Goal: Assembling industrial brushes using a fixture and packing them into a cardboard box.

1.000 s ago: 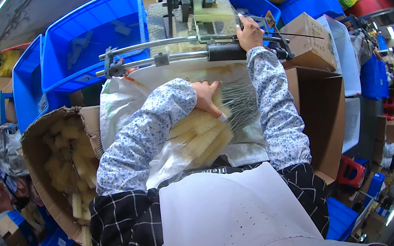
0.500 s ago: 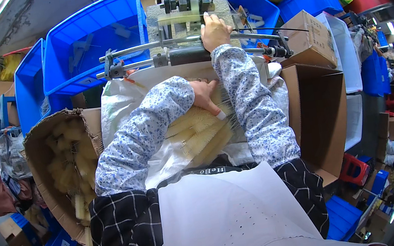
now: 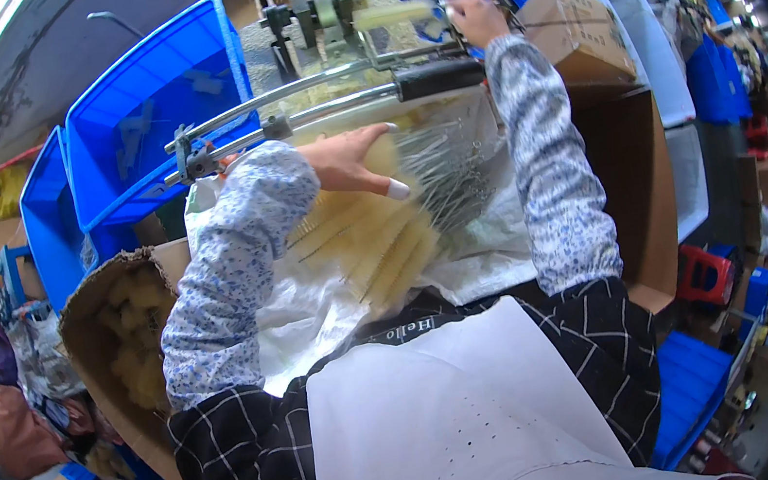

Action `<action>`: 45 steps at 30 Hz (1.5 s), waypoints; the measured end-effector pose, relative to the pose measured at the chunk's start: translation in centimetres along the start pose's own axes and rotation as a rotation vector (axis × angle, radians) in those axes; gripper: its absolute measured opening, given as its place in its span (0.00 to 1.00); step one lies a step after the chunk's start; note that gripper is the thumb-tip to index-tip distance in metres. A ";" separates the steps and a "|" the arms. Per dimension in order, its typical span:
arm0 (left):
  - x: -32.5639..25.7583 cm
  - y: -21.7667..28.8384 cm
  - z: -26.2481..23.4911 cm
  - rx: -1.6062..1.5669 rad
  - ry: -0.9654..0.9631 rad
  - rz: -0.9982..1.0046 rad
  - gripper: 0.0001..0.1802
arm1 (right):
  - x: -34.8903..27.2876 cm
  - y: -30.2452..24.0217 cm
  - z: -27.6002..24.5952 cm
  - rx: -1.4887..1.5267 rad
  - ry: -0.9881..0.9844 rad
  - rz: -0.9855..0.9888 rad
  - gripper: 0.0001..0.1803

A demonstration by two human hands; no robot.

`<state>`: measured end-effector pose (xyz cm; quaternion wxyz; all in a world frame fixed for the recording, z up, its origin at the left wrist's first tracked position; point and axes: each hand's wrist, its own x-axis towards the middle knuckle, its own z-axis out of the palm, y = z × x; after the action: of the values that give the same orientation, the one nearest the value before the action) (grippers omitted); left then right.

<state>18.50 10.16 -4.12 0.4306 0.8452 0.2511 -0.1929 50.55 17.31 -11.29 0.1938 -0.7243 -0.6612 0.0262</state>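
My left hand (image 3: 348, 161) is open above a pile of pale-yellow bristle brushes (image 3: 376, 251), thumb and forefinger apart, with white covers on the tips. The brushes' thin metal wire stems (image 3: 453, 171) fan out to the right. At the far side my right hand (image 3: 476, 19) is closed at the right end of a pale bristle brush (image 3: 393, 14) mounted across a bench machine (image 3: 319, 18). What its fingers grip is too small and partly hidden to name. Below that hand a black roller (image 3: 440, 78) sits by the metal rails (image 3: 306, 104).
A white sack cloth (image 3: 297, 321) lies under the brushes. To the left stand a blue bin (image 3: 228, 75) holding small pale pieces and a carton (image 3: 86, 321) of brushes. An open carton (image 3: 638, 194) is at my right, with a closed carton (image 3: 571, 32) beyond it.
My right hand has moved right along the mounted brush to its end. The black roller has shifted right on the rails. My left hand has lifted off the pile, fingers spreading.
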 end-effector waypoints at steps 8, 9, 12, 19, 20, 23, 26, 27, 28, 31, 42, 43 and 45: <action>-3.2 -1.3 -1.6 -0.229 -0.035 0.096 0.48 | -0.4 0.2 -2.5 -0.184 0.032 -0.250 0.10; -3.7 -1.3 -1.8 -0.218 -0.052 0.103 0.48 | -1.4 0.5 -2.8 -0.186 0.035 -0.228 0.10; -6.0 0.4 -3.8 -0.147 -0.005 -0.009 0.47 | -3.8 0.9 -3.9 -0.181 0.155 -0.270 0.09; -0.6 9.7 -5.1 0.165 0.233 0.228 0.48 | -10.7 -1.7 -4.7 0.543 -0.200 -0.271 0.08; 1.1 10.8 -4.4 0.220 0.145 0.179 0.49 | -12.7 -4.7 -6.7 0.600 -0.325 -0.254 0.10; 7.1 5.3 -0.8 0.418 0.025 0.055 0.53 | -19.0 -6.3 -4.4 0.644 -0.118 -0.281 0.15; 10.4 3.8 1.0 0.337 -0.117 -0.292 0.54 | -27.7 -4.8 -3.2 0.926 -0.231 0.386 0.15; 10.6 2.9 1.0 0.290 -0.134 -0.267 0.56 | -30.5 -4.1 -1.4 0.945 -0.293 0.525 0.19; 10.6 1.4 1.0 0.243 -0.147 -0.250 0.59 | -32.0 -4.3 -0.4 1.255 -0.491 0.714 0.25; 10.0 0.5 1.1 0.173 -0.070 -0.191 0.53 | -33.8 -6.1 -0.3 1.798 -0.440 1.157 0.24; 8.8 4.9 2.7 -0.159 -0.299 -0.208 0.48 | -28.4 -10.8 3.8 2.252 -0.018 1.301 0.36; 8.7 4.8 2.8 -0.156 -0.286 -0.237 0.48 | -28.5 -11.1 3.9 2.274 -0.050 1.290 0.36; 9.9 2.8 3.4 -0.026 -0.337 -0.187 0.49 | -28.9 -10.6 5.8 2.441 -0.036 0.938 0.34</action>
<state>27.68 8.47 -9.61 0.4578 0.7682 0.2555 -0.3675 35.25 -8.73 -19.59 0.6853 -0.2426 0.0999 0.6794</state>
